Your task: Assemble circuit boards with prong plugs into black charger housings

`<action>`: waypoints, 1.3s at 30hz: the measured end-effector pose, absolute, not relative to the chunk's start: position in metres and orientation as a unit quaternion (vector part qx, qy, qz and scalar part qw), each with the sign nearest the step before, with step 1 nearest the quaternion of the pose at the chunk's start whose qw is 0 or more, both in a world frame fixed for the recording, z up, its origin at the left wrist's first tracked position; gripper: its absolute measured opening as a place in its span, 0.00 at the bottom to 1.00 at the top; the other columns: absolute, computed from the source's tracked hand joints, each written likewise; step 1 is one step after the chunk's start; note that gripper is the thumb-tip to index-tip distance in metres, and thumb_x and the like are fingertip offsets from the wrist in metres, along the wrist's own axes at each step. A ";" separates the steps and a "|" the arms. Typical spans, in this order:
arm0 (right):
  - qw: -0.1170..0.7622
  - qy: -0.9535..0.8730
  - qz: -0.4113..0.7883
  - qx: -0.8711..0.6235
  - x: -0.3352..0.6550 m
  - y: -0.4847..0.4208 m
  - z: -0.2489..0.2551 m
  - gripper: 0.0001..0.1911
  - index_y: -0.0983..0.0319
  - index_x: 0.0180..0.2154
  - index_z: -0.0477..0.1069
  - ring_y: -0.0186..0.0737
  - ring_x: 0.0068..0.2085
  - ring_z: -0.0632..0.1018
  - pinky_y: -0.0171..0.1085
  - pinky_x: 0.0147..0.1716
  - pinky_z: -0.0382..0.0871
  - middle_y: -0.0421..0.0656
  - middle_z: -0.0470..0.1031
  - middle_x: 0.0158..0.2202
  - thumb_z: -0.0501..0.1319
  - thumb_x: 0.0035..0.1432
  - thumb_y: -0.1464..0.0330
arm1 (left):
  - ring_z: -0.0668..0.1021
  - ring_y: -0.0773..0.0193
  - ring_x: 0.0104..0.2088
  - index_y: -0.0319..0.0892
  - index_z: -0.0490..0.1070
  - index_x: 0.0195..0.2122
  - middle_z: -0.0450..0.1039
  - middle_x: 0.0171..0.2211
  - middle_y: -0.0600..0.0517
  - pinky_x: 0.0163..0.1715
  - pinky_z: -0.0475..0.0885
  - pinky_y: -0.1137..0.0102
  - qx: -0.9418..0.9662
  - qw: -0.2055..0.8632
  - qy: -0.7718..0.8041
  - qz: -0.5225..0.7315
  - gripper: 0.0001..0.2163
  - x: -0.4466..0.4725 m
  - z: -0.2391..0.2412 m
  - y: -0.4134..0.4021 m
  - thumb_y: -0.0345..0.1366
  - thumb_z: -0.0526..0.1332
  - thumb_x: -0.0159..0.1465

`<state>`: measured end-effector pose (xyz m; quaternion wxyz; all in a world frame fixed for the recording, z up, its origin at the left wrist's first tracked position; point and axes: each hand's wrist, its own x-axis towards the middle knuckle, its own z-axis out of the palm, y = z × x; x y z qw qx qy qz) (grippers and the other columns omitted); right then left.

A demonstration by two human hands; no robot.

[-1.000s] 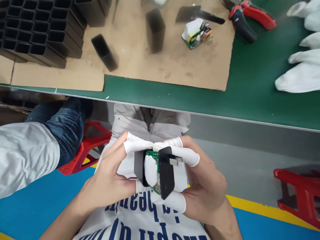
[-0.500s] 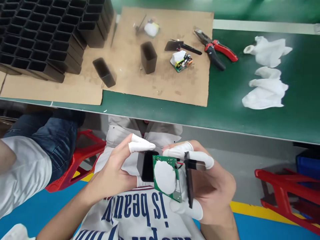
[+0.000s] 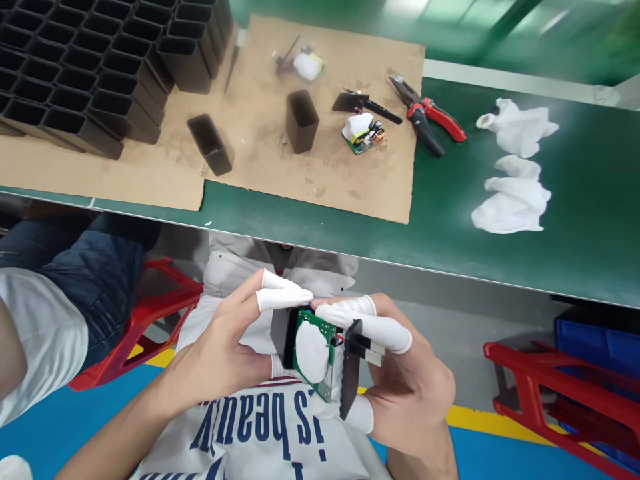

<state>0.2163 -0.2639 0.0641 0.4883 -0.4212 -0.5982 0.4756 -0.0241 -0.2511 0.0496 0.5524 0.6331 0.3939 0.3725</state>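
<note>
Below the table edge, over my lap, my left hand (image 3: 225, 347) grips a black rectangular housing (image 3: 280, 335), white finger cots on thumb and forefinger. My right hand (image 3: 405, 373) pinches a black end cap with metal plug prongs (image 3: 356, 360) and the green circuit board (image 3: 313, 353) with a white pad on it. The board sits partway at the mouth of the housing, tilted, with the cap standing just to its right. Both hands are closed around these parts.
The green table (image 3: 500, 260) carries a cardboard sheet (image 3: 280, 173), rows of black housings (image 3: 85, 73), two loose housings (image 3: 301, 120), another circuit board (image 3: 364, 131), red-handled pliers (image 3: 430, 117) and white cloth gloves (image 3: 513, 200). Another person sits left (image 3: 45, 320); red stools (image 3: 550, 393) stand around.
The board and cap have moved left, closer to the housing mouth, and the gap between cap and housing has narrowed. The camera view shifted slightly.
</note>
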 end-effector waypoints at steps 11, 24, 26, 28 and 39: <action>0.470 -0.643 0.466 -0.385 0.217 -0.258 0.062 0.41 0.49 0.69 0.78 0.56 0.53 0.87 0.50 0.50 0.86 0.49 0.85 0.57 0.80 0.57 0.77 | 0.83 0.49 0.58 0.56 0.75 0.73 0.79 0.60 0.45 0.55 0.82 0.60 0.631 0.550 0.383 0.392 0.43 -0.025 0.048 -0.253 0.13 0.73 0.60; 0.465 -0.655 0.465 -0.373 0.217 -0.257 0.063 0.42 0.50 0.71 0.76 0.56 0.55 0.86 0.50 0.52 0.85 0.48 0.84 0.58 0.80 0.58 0.78 | 0.82 0.51 0.59 0.53 0.75 0.72 0.78 0.62 0.46 0.57 0.79 0.62 0.642 0.538 0.378 0.395 0.46 -0.026 0.047 -0.251 0.08 0.69 0.56; 0.462 -0.656 0.466 -0.372 0.217 -0.257 0.062 0.42 0.50 0.70 0.76 0.56 0.55 0.86 0.50 0.52 0.85 0.48 0.84 0.57 0.80 0.59 0.78 | 0.82 0.51 0.59 0.52 0.75 0.72 0.78 0.61 0.46 0.57 0.79 0.62 0.641 0.536 0.379 0.397 0.45 -0.025 0.046 -0.251 0.08 0.69 0.56; 0.462 -0.655 0.469 -0.370 0.217 -0.257 0.061 0.43 0.49 0.71 0.75 0.56 0.56 0.86 0.51 0.53 0.85 0.48 0.84 0.58 0.80 0.59 0.78 | 0.82 0.52 0.58 0.52 0.75 0.72 0.78 0.60 0.46 0.56 0.79 0.62 0.643 0.533 0.378 0.398 0.45 -0.024 0.047 -0.251 0.09 0.69 0.57; 0.431 -0.656 0.470 -0.404 0.213 -0.259 0.058 0.41 0.46 0.71 0.76 0.58 0.61 0.84 0.52 0.56 0.86 0.49 0.79 0.61 0.81 0.61 0.72 | 0.83 0.49 0.56 0.55 0.75 0.71 0.79 0.58 0.45 0.56 0.82 0.58 0.625 0.552 0.378 0.402 0.40 -0.022 0.047 -0.250 0.16 0.75 0.61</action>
